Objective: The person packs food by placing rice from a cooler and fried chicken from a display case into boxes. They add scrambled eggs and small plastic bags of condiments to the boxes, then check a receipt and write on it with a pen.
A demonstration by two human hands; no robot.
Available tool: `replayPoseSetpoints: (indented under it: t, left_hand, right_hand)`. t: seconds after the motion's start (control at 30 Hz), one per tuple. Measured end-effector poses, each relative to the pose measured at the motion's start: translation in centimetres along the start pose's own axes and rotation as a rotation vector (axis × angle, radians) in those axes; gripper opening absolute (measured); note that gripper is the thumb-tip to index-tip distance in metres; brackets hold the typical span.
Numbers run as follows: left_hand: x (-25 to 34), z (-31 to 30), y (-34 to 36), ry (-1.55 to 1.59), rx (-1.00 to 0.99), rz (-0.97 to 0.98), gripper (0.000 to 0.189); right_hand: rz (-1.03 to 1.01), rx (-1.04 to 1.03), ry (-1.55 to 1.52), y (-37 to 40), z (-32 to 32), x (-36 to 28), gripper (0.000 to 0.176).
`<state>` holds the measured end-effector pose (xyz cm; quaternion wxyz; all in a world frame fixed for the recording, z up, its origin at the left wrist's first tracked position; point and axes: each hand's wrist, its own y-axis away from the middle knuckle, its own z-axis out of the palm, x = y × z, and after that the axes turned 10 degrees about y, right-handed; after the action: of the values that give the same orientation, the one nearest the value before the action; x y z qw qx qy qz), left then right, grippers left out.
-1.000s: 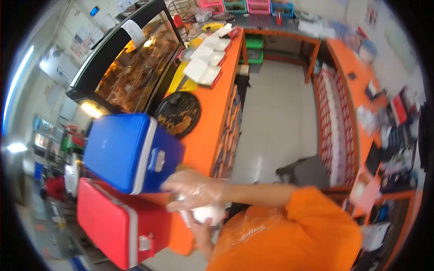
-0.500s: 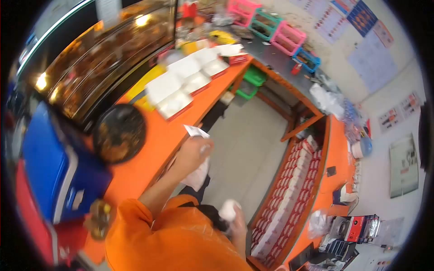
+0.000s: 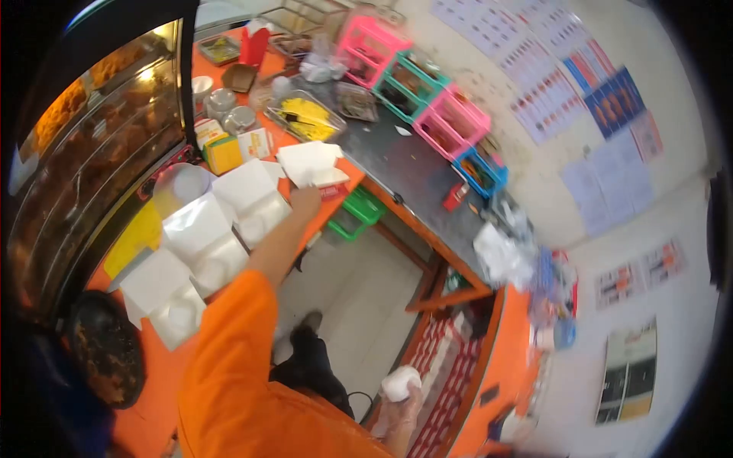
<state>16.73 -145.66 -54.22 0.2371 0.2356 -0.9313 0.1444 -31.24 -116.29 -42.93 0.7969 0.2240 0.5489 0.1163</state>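
Head view: a heated display case (image 3: 84,160) stands at far left. Open white boxes (image 3: 202,237) lie in a row on the orange counter (image 3: 153,382). The left hand (image 3: 305,203) is at the near edge of the farthest box (image 3: 309,164), fingers curled; whether it grips anything cannot be determined. Lower right, the right hand (image 3: 398,416), in a clear glove, is closed around a white round bundle (image 3: 401,382) above the floor.
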Motion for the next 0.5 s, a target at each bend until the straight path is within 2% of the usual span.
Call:
replayPoseSetpoints:
  t: [0.03, 0.07, 0.13, 0.17, 0.2, 0.23, 0.27, 0.3, 0.33, 0.37, 0.4, 0.43, 0.5]
  left_hand:
    - [0.1, 2.0, -0.1, 0.003, -0.005, -0.111, 0.023]
    - [0.7, 2.6, 1.1, 0.06, -0.078, -0.16, 0.025]
    - [1.5, 2.5, 0.7, 0.202, -0.182, -0.283, 0.042]
    - [3.1, -0.4, 1.1, 0.203, -0.265, -0.35, 0.039]
    - [2.2, 2.4, 0.5, 0.242, -0.162, -0.365, 0.045]
    - [2.3, 2.5, 0.5, 0.252, -0.043, -0.382, 0.058]
    - [1.4, 4.7, 0.5, 0.44, -0.01, -0.41, 0.068]
    - [2.3, 2.4, 0.8, 0.434, -0.233, -0.472, 0.069]
    - [2.0, 4.1, 2.5, 0.406, -0.104, -0.331, 0.061]
    - [2.5, 2.9, 3.5, 0.461, -0.099, -0.417, 0.054]
    - [3.0, -0.1, 5.1, 0.564, -0.378, -0.439, 0.049]
    - [4.5, -3.9, 7.9, 0.662, -0.293, -0.391, 0.05]
    - [3.9, -5.9, 13.6, 0.86, -0.029, -0.237, 0.054]
  right_hand:
    - [-0.035, -0.057, 0.093, -4.5, 2.2, -0.7, 0.05]
    - [-0.054, -0.097, 0.184, -6.5, 5.7, -2.1, 0.054]
    - [-0.152, -0.291, 0.528, -12.4, 16.5, -6.3, 0.064]
    - [-0.204, -0.27, 0.845, -17.8, 20.3, -6.4, 0.07]
    - [-0.447, -0.392, 1.058, -22.8, 24.9, -6.7, 0.07]
    - [-0.73, -0.521, 1.16, -26.8, 31.0, -6.7, 0.064]
    - [-0.999, -0.647, 1.236, -29.8, 35.4, -6.1, 0.058]
    - [-0.86, -0.76, 1.378, -33.6, 39.1, -4.8, 0.059]
    - [-0.733, -0.917, 1.459, -35.9, 43.8, -3.3, 0.06]
    - [-0.599, -1.069, 1.537, -38.3, 48.4, -2.0, 0.061]
    - [-0.437, -1.223, 1.589, -39.1, 50.7, -0.5, 0.061]
    - [-0.472, -1.289, 1.612, -40.2, 51.4, 1.8, 0.062]
    - [-0.53, -1.34, 2.03, -43.9, 53.4, 6.7, 0.059]
